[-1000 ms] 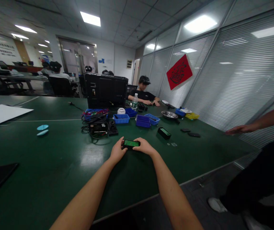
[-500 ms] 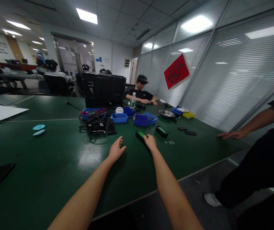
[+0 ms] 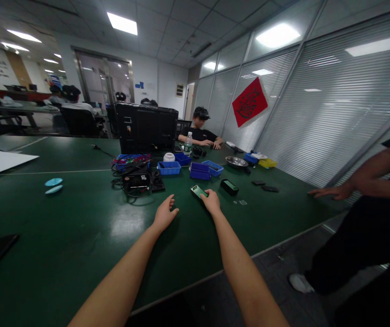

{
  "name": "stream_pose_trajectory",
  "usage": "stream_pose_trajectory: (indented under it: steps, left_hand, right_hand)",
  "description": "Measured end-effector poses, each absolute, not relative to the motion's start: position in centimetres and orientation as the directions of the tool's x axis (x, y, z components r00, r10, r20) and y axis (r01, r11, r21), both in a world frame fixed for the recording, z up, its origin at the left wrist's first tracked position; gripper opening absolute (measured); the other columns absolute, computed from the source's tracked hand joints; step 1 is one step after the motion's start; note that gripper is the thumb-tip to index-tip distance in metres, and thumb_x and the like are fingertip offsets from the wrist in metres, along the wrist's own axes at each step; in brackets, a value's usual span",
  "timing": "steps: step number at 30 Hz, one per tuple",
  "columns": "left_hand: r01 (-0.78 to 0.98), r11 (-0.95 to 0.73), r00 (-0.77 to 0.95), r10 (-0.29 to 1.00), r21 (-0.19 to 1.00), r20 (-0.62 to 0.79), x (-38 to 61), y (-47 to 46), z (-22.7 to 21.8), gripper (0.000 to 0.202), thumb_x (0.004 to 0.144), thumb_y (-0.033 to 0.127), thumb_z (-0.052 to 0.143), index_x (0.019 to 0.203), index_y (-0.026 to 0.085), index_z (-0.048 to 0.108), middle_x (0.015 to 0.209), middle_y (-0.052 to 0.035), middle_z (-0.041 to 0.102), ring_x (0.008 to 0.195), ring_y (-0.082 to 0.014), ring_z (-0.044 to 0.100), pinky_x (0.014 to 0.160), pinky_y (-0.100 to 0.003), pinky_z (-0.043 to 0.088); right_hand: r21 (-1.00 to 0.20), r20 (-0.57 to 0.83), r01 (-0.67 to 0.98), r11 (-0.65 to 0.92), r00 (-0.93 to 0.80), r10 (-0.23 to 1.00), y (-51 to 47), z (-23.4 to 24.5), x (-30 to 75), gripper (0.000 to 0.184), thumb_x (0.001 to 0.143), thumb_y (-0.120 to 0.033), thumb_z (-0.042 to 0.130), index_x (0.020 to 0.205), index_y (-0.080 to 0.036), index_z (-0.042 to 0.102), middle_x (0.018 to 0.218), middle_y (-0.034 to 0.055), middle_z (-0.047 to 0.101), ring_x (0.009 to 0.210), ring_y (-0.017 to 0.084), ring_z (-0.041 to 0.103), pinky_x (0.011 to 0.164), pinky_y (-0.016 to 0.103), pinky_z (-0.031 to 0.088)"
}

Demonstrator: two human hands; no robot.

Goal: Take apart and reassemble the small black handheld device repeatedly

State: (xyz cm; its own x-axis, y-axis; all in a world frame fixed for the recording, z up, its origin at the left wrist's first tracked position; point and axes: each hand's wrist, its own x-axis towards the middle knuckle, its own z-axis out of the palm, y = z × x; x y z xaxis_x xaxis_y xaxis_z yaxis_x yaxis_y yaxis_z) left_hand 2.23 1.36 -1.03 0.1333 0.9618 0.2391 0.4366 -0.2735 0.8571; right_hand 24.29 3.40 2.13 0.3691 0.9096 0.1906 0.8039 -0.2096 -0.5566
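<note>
- Right hand (image 3: 211, 202) grasps a small green-faced device (image 3: 198, 191), tilted above the green table (image 3: 79, 227);
- left hand (image 3: 164, 214) rests nearby, fingers released.

Bright ceiling panels (image 3: 122, 23), glare on table (image 3: 79, 227), wide-angle edge distortion, distance soft.

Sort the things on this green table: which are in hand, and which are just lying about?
In hand: green-faced device, gripped at its near end by the right hand; left hand open beside it.
Lying about: second dark device, blue bins, cable tangle, metal bowl, water bottle, teal discs, white sheet.
</note>
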Motion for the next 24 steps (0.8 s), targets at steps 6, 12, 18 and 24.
stream_pose_trajectory:
  steps: [6,12,18,24]
  left_hand:
    - [0.441,-0.276,0.133,0.961,0.854,0.242,2.2,1.4,-1.1,0.061,0.067,0.018,0.062,0.124,0.019,0.041,0.11,-0.0065,0.058,0.095,-0.0145,0.056,0.085,-0.028,0.046]
    - [0.44,-0.279,0.144,0.96,0.853,0.24,2.1,1.4,-1.0,0.062,0.067,0.018,0.061,0.125,0.018,0.041,0.111,-0.0067,0.058,0.096,-0.0149,0.056,0.086,-0.028,0.046]
    - [0.443,-0.267,0.132,0.964,0.856,0.232,2.2,1.3,-0.9,0.061,0.067,0.018,0.062,0.124,0.019,0.041,0.11,-0.0063,0.059,0.096,-0.015,0.057,0.085,-0.028,0.046]
    - [0.447,-0.275,0.143,0.961,0.851,0.236,2.2,1.2,-0.8,0.061,0.066,0.017,0.061,0.123,0.018,0.042,0.109,-0.0062,0.059,0.093,-0.0137,0.057,0.085,-0.027,0.045]
  right_hand:
    - [-0.62,0.201,0.772,-0.136,0.324,0.924,2.9,2.3,23.4,0.025,0.07,-0.031,0.056,0.093,-0.022,0.052,0.094,0.0038,0.06,0.084,0.016,0.057,0.07,0.024,0.04]
    - [-0.525,0.145,0.84,-0.135,0.245,0.959,2.3,2.4,22.0,0.035,0.068,-0.028,0.059,0.1,-0.025,0.046,0.101,0.0025,0.057,0.089,0.018,0.055,0.068,0.026,0.04]
    - [-0.451,0.118,0.882,-0.136,0.21,0.971,1.8,3.3,21.5,0.048,0.07,-0.036,0.058,0.114,-0.023,0.044,0.111,0.0066,0.054,0.1,0.02,0.052,0.076,0.029,0.041]
    - [-0.42,0.11,0.895,-0.152,0.217,0.97,2.0,3.1,21.6,0.058,0.072,-0.037,0.055,0.124,-0.017,0.042,0.113,0.0108,0.056,0.101,0.024,0.053,0.08,0.031,0.041]
